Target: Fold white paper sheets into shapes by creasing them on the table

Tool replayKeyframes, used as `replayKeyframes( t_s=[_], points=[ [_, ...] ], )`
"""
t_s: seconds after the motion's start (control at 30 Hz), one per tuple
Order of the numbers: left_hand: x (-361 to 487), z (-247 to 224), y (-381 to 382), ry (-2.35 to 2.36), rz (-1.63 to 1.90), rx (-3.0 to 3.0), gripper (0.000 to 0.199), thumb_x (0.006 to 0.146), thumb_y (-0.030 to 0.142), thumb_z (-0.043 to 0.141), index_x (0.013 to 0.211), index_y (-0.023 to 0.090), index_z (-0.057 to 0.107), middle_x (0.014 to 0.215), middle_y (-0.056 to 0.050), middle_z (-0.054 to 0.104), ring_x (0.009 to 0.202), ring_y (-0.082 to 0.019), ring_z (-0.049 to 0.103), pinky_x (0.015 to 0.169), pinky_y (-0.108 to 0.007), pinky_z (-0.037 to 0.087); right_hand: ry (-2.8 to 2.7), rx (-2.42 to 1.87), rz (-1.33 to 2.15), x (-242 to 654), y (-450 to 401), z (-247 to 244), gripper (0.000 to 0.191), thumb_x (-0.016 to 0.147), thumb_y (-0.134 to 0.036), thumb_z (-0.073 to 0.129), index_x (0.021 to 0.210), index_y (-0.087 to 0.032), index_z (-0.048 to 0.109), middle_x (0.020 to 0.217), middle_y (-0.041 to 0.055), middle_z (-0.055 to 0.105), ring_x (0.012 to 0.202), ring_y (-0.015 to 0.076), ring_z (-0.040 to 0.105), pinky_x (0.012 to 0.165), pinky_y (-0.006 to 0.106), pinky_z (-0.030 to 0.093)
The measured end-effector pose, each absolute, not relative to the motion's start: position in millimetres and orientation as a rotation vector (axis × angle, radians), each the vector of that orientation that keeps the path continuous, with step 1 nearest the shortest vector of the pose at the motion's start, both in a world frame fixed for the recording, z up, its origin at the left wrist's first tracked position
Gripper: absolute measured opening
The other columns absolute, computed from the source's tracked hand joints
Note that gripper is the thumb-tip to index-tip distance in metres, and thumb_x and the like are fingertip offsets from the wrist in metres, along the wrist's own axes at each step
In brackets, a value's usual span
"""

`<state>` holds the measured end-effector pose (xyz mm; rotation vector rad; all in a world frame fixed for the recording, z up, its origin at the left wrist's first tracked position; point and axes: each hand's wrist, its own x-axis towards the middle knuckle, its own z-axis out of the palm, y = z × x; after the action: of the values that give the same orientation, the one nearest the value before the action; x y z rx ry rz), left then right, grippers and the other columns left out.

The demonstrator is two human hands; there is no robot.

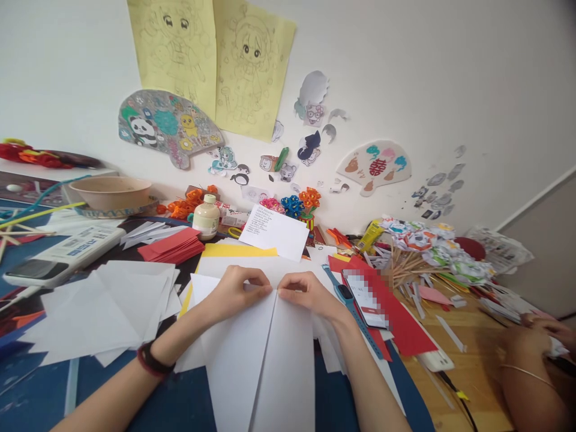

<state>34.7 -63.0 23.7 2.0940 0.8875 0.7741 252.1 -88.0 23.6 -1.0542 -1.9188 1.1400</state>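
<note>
A white sheet of paper (290,366) lies in front of me, with two panels meeting along a slanting line down its middle. My left hand (243,291) pinches its far edge just left of that line, thumb and forefinger closed. Close beside it, my right hand (303,291) grips the same edge in a like pinch on the right. The fingertips of both hands nearly touch. Under and beyond the sheet lie more white papers and a yellow sheet (238,250). A loose stack of white paper pieces (108,306) spreads to the left of my left forearm.
Red paper strips (173,245) and a cream bottle (207,217) stand beyond the stack. A handwritten card (273,231) leans at the back. Right of me lie a blue watch (345,293), a phone (366,300) and red paper (405,324). Another person's arm (531,372) rests far right.
</note>
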Motion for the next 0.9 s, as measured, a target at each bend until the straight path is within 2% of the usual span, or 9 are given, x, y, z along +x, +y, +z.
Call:
replayKeyframes(
  t_s=[0.1, 0.2, 0.43, 0.53, 0.67, 0.9],
  points=[
    [32, 13, -52, 1.082, 0.704, 2.276, 0.023, 0.082, 0.036, 0.054, 0.074, 0.021, 0.069, 0.073, 0.0, 0.069, 0.069, -0.016, 0.059, 0.068, -0.028, 0.04, -2.044, -1.162, 0.875, 253, -85, 18, 0.015, 0.083, -0.031, 0.062, 0.082, -0.018, 0.069, 0.084, 0.0024, 0.066, 0.079, 0.0156, 0.059, 0.074, 0.027, 0.045],
    [35, -1, -45, 1.286, 0.645, 2.397, 0.024, 0.083, 0.038, 0.052, 0.073, 0.023, 0.067, 0.071, 0.001, 0.07, 0.066, -0.016, 0.059, 0.079, -0.034, 0.036, -2.061, -1.34, 0.675, 250, -79, 6, 0.01, 0.083, -0.025, 0.061, 0.079, -0.02, 0.069, 0.084, 0.0017, 0.067, 0.077, 0.0153, 0.06, 0.072, 0.026, 0.045],
    [43, -14, -42, 1.458, 0.596, 2.374, 0.024, 0.085, 0.039, 0.049, 0.075, 0.023, 0.063, 0.077, 0.0, 0.072, 0.074, -0.02, 0.063, 0.085, -0.039, 0.031, -1.962, -1.594, 0.319, 234, -70, -21, 0.011, 0.085, -0.023, 0.055, 0.078, -0.021, 0.064, 0.082, 0.0021, 0.063, 0.082, 0.0181, 0.058, 0.076, 0.03, 0.045],
    [45, -16, -45, 1.49, 0.619, 2.392, 0.023, 0.086, 0.036, 0.046, 0.077, 0.022, 0.062, 0.08, -0.001, 0.072, 0.077, -0.021, 0.063, 0.084, -0.039, 0.03, -1.883, -1.663, 0.055, 225, -70, -31, 0.009, 0.085, -0.024, 0.056, 0.091, -0.021, 0.062, 0.093, 0.0048, 0.059, 0.091, 0.0212, 0.055, 0.082, 0.035, 0.044],
    [47, -18, -51, 1.597, 0.633, 2.466, 0.023, 0.086, 0.036, 0.046, 0.077, 0.02, 0.06, 0.082, -0.005, 0.071, 0.077, -0.023, 0.063, 0.079, -0.038, 0.031, -1.934, -1.606, -0.027, 219, -70, -40, 0.029, 0.09, -0.024, 0.049, 0.119, -0.021, 0.051, 0.116, 0.0091, 0.053, 0.108, 0.0229, 0.051, 0.094, 0.038, 0.042],
    [39, -13, -52, 1.744, 0.467, 2.5, 0.034, 0.086, 0.04, 0.045, 0.065, 0.019, 0.061, 0.075, -0.01, 0.071, 0.073, -0.026, 0.064, 0.077, -0.041, 0.03, -2.024, -1.717, 0.008, 222, -69, -45, 0.037, 0.097, -0.033, 0.034, 0.131, -0.019, 0.043, 0.141, 0.0144, 0.036, 0.121, 0.0274, 0.045, 0.1, 0.044, 0.039]
  ],
)
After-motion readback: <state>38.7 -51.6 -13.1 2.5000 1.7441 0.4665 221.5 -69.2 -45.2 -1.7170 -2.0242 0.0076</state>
